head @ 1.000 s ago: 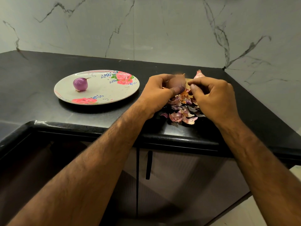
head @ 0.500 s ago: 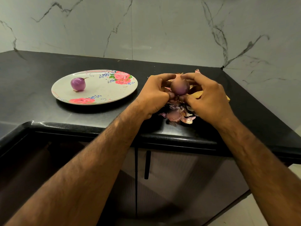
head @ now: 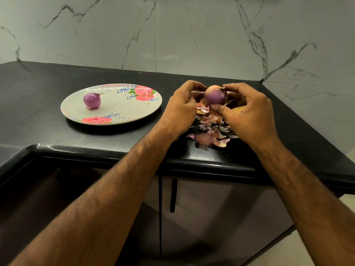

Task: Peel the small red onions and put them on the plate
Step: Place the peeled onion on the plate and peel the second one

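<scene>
Both hands up over the black surface (head: 48,129), sharing one small red onion (head: 216,95). Right hand (head: 247,110) pinches it, thumb underneath and fingers curled over the top; left hand (head: 182,106) curls in against its left side, fingers at the top. Onion is partly peeled (purple flesh facing camera, papery brown skin on top). Peel pile (head: 211,129) lies on the surface directly below the hands. Floral plate (head: 123,112) sits to the left, with one peeled onion (head: 92,100) on it.
</scene>
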